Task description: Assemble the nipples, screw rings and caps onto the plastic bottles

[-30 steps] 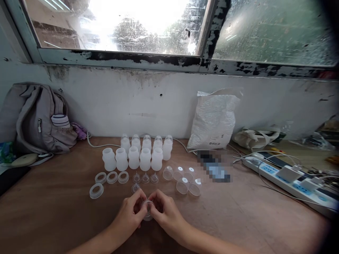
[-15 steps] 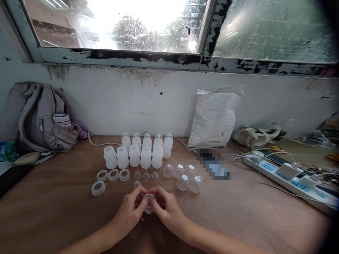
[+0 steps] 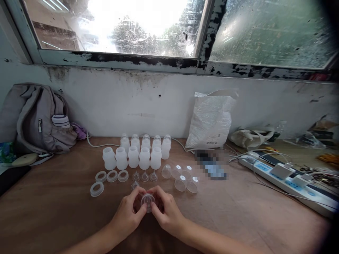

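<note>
Between my left hand (image 3: 131, 208) and my right hand (image 3: 164, 208) is a translucent bottle collar ring (image 3: 148, 202), pinched by thumbs and fingers from both sides. Something clear, possibly a nipple, shows inside it, though I cannot make it out fully. Just beyond my left fingertips stands a clear bottle nipple (image 3: 135, 185), partly hidden, with more nipples (image 3: 144, 176) in a row behind. Several loose collar rings (image 3: 97, 189) lie to the left. Clear dome caps (image 3: 180, 183) sit to the right of the nipples.
Frosted open bottles (image 3: 144, 158) stand behind the nipples, with capped bottles (image 3: 166, 147) at the back. A white plastic bag (image 3: 210, 121) leans on the wall. On the right lie a power strip (image 3: 288, 181) and cables; on the left is a grey backpack (image 3: 39, 120).
My thumbs have drawn down and apart from over the collar ring to its near edge, and the ring's top shows more. The whole view has shifted slightly.
</note>
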{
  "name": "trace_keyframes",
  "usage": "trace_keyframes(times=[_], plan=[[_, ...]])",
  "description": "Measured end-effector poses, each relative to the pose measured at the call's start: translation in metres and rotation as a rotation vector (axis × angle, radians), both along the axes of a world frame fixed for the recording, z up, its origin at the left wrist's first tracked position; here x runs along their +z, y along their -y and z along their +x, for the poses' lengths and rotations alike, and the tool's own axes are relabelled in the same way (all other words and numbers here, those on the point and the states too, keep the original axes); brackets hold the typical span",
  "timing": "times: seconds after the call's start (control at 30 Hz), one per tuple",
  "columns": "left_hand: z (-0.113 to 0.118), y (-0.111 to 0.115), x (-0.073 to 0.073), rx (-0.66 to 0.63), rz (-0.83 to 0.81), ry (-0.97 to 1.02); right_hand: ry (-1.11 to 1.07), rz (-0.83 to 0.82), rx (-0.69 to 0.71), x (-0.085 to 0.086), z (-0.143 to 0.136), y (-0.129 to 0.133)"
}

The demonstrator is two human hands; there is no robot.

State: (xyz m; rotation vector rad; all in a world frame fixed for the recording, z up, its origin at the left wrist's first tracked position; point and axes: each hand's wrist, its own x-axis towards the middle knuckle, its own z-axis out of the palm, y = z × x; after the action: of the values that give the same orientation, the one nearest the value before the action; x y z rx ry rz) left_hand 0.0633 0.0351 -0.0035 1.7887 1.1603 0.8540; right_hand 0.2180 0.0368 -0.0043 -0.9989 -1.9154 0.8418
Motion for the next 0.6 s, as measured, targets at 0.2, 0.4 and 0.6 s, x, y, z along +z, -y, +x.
trace_keyframes(times=[0.2, 0.4, 0.6], plan=[[0.0000, -0.0005, 0.0024, 0.001, 0.064, -0.095, 0.031, 0.030, 0.016, -0.0030, -0.0001, -0.0006], [-0.0003, -0.0016, -0.0021, -0.008, 0.075, -0.091, 0.033, 0.034, 0.016, -0.0074, 0.0014, -0.0003], [0.0004, -0.0019, -0.0015, -0.002, 0.073, -0.086, 0.005, 0.013, -0.007, -0.0084, 0.0013, -0.0010]])
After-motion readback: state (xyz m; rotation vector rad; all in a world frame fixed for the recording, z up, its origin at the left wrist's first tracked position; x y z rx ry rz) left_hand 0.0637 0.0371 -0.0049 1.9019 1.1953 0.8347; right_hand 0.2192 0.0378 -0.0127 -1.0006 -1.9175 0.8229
